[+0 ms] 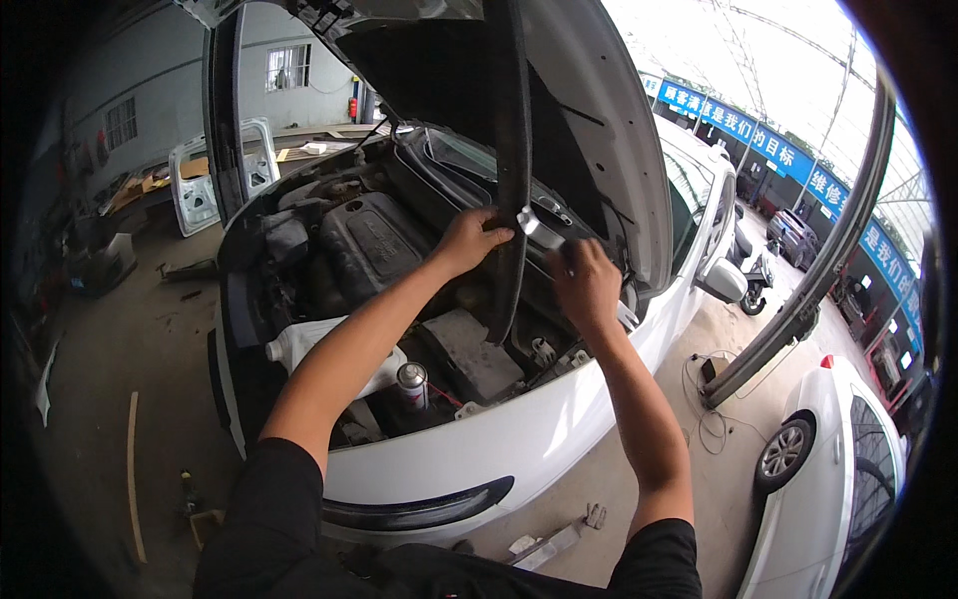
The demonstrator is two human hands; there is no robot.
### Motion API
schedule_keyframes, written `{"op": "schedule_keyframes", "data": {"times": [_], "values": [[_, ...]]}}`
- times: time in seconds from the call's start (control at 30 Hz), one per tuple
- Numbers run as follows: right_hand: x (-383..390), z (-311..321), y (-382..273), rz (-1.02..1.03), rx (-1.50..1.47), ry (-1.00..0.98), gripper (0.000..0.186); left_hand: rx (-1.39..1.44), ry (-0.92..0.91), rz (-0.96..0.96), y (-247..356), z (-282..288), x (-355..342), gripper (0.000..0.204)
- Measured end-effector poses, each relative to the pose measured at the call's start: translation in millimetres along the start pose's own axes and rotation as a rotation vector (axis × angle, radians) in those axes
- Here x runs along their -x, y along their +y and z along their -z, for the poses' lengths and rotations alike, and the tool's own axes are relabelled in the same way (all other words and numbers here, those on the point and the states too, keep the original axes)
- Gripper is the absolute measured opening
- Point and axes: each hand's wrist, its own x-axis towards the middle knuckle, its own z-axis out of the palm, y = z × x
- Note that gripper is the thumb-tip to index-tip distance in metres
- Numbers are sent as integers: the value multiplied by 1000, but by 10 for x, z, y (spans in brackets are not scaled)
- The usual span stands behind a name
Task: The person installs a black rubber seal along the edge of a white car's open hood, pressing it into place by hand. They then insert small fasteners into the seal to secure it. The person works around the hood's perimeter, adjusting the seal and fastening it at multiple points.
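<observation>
In a garage, a white car [439, 461] stands on the grey floor [175, 349] with its hood [599, 140] raised. A spray can [412, 388] and a pale jug [309, 341] sit near in the engine bay. Both forearms reach far and inward over it, elbows slightly bent. A dark strip [513, 130] hangs between the left hand [469, 243], whose fingers pinch its left edge, and the right hand [589, 285]. A shiny piece [542, 235] spans toward the right fingers, curled and blurred; whether they grip it I cannot tell.
</observation>
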Motion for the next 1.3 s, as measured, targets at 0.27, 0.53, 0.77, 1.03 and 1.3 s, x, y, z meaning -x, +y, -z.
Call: {"op": "schedule_keyframes", "data": {"times": [0.27, 0.53, 0.77, 1.03, 1.3], "values": [[603, 45, 186, -334, -261, -134, 32, 114, 90, -18, -179, -91, 19, 25], [244, 62, -160, -21, 187, -305, 27, 47, 83, 59, -139, -143, 108, 20], [78, 69, -70, 215, 491, -247, 19, -4, 105, 67, -114, -130, 129, 15], [-43, 81, 55, 359, 368, -207, 19, -188, 79, 68, 27, -5, 190, 14], [-108, 66, 81, 434, 295, -269, 20, -166, 50, 20, 42, -42, 229, 12]]}}
